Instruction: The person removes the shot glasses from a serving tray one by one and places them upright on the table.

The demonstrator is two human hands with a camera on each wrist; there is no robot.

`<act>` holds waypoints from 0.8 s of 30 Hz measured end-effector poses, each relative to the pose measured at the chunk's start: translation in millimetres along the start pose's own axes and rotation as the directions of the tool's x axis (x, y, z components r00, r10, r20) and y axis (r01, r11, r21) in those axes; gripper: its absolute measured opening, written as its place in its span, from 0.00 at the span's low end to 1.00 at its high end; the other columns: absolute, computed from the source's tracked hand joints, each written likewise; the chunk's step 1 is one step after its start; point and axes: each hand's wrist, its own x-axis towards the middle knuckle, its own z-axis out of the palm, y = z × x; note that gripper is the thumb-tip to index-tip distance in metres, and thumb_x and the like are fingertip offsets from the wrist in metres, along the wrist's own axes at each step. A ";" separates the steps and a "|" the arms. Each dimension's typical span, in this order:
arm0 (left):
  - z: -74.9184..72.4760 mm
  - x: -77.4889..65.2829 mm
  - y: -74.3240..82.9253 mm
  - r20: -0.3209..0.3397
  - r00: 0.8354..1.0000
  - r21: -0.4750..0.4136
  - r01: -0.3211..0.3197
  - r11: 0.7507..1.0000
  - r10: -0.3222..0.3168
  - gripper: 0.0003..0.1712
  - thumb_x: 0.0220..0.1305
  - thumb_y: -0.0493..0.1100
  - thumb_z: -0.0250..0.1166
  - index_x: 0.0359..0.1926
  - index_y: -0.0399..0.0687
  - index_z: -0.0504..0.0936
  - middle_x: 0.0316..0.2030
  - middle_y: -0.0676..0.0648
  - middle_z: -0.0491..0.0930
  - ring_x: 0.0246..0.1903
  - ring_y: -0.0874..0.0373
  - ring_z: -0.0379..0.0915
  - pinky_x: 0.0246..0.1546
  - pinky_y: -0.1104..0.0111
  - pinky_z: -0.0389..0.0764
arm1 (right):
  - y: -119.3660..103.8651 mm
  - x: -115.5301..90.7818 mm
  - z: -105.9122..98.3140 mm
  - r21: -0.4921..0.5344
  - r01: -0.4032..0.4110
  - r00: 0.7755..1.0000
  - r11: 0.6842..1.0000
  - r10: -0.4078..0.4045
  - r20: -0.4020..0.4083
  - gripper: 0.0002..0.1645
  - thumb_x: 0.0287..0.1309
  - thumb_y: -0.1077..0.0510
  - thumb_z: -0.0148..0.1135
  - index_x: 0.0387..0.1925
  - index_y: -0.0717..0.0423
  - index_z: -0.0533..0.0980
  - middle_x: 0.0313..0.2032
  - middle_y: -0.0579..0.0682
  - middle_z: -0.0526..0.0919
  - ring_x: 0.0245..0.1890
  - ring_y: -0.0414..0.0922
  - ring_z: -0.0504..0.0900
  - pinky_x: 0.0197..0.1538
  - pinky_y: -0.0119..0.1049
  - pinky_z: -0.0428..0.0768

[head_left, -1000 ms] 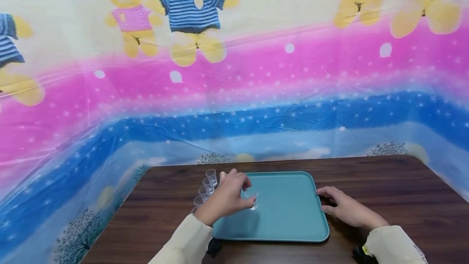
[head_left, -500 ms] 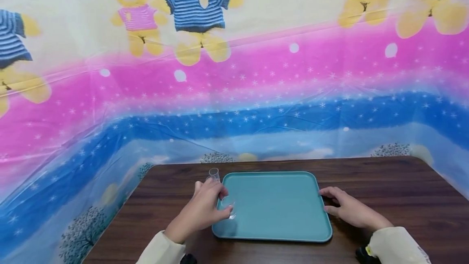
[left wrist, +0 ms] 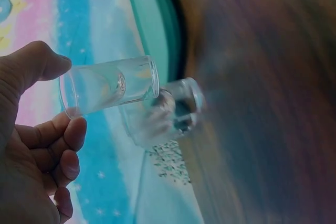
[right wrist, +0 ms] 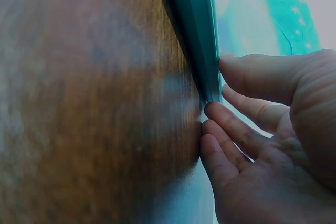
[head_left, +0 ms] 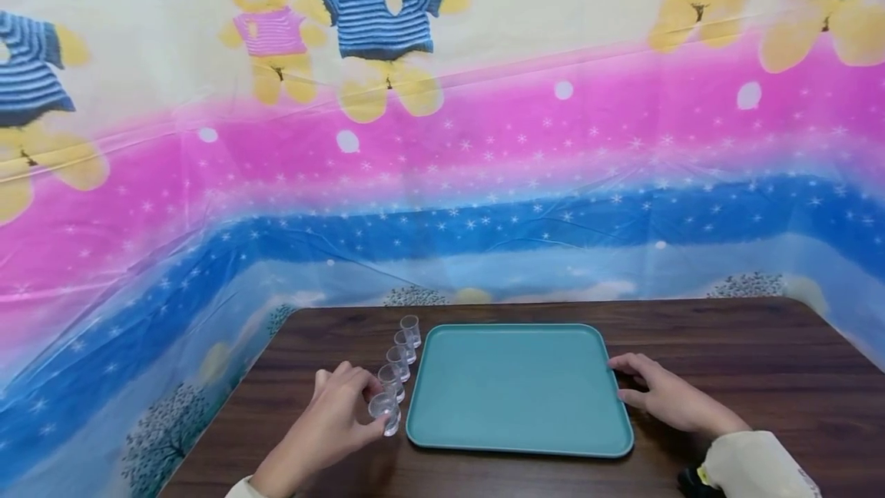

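Observation:
My left hand (head_left: pixel 335 410) pinches a small clear shot glass (left wrist: pixel 107 85) near its rim, between thumb and fingertips. This glass is upright at the near end of a row, and in the left wrist view its base seems raised off the table. Several matching shot glasses (head_left: pixel 398 363) stand in that row along the left side of a teal tray (head_left: pixel 518 390). Part of another glass (left wrist: pixel 184 106) shows blurred behind the held one. At the tray's right edge, my right hand (head_left: pixel 667 394) touches the rim with thumb and fingertips, its fingers fairly straight.
A dark wooden table (head_left: pixel 747 360) bears everything. Behind it hangs a printed sheet (head_left: pixel 484 214) with bears, and its lower part meets the table's back edge. A dark strap with a yellow spot (head_left: pixel 701 479) shows by the right sleeve.
My left hand has carried the shot glass leftward from over the tray to the near end of the row. The right hand stays at the tray's edge. The head view has shifted slightly.

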 end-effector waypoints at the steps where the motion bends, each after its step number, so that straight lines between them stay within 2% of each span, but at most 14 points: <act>1: 0.2 -1.5 -1.1 0.005 1.000 0.005 0.008 1.000 -0.008 0.15 0.43 0.43 0.76 0.29 0.52 0.76 0.25 0.60 0.68 0.29 0.65 0.56 0.35 0.59 0.52 | 0.2 -0.1 -0.5 -0.002 -0.005 1.000 1.000 0.005 -0.003 0.31 0.62 0.55 0.60 0.62 0.64 0.64 0.61 0.64 0.64 0.63 0.64 0.59 0.59 0.59 0.61; 6: 5.9 -7.2 -6.3 -0.004 0.999 0.023 0.032 0.999 -0.032 0.14 0.43 0.42 0.75 0.28 0.52 0.77 0.23 0.61 0.69 0.28 0.66 0.58 0.35 0.61 0.53 | 1.3 -0.1 -1.7 0.001 -0.017 1.000 1.000 0.017 -0.011 0.31 0.62 0.54 0.60 0.62 0.62 0.64 0.62 0.63 0.64 0.63 0.64 0.58 0.59 0.59 0.60; 13: 15.2 -13.6 -6.3 0.036 0.988 0.039 0.147 0.988 -0.148 0.14 0.43 0.44 0.75 0.28 0.52 0.77 0.24 0.60 0.69 0.27 0.65 0.59 0.34 0.60 0.53 | 2.6 -2.0 -1.0 0.003 -0.001 1.000 1.000 0.001 0.001 0.31 0.62 0.55 0.60 0.62 0.64 0.63 0.62 0.64 0.64 0.63 0.64 0.58 0.59 0.59 0.60; 18: 17.0 -14.5 -5.2 0.041 0.982 0.059 0.180 0.982 -0.182 0.14 0.45 0.47 0.75 0.28 0.52 0.77 0.23 0.60 0.69 0.27 0.63 0.60 0.32 0.60 0.54 | 3.7 -3.8 -0.9 0.001 0.011 1.000 1.000 -0.011 0.006 0.30 0.63 0.56 0.59 0.62 0.65 0.63 0.61 0.65 0.63 0.63 0.65 0.58 0.58 0.59 0.61; 21: 14.8 -12.6 0.6 -0.004 0.984 0.078 0.176 0.981 -0.176 0.17 0.45 0.50 0.76 0.31 0.51 0.77 0.25 0.60 0.70 0.29 0.63 0.60 0.33 0.60 0.54 | 6.9 -2.9 -1.5 0.010 0.008 1.000 1.000 -0.008 0.011 0.31 0.62 0.55 0.60 0.62 0.65 0.63 0.61 0.65 0.63 0.63 0.65 0.59 0.58 0.59 0.61; 24: 16.6 0.4 17.3 -0.128 0.989 0.065 0.085 0.994 -0.076 0.22 0.44 0.49 0.76 0.37 0.46 0.78 0.30 0.55 0.74 0.33 0.59 0.65 0.36 0.60 0.58 | 8.4 -0.6 -4.7 0.021 0.000 1.000 1.000 -0.001 0.023 0.31 0.62 0.55 0.60 0.62 0.65 0.63 0.61 0.65 0.63 0.62 0.65 0.59 0.58 0.58 0.63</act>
